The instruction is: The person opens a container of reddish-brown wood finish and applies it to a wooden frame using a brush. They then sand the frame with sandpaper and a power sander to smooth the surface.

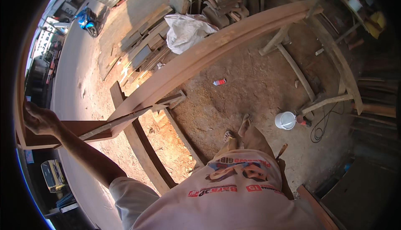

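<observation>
Head view: the left hand (pixel 38 119) is clamped over the end of a long reddish plank (pixel 217 48) at nine o'clock, likely steadying it where it rests on wooden trestles (pixel 330 63) running toward one o'clock. The right hand is out of sight (hidden below the shirt). A white bucket (pixel 285 120) stands on the dirt floor (pixel 246 96) at three o'clock.

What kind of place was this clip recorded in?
Most likely an open-air carpentry yard beside a road. The left hand grips a large reddish wooden frame, stacked planks lie on the sawdust-strewn dirt floor, and rough timber trestles stand nearby.
</observation>
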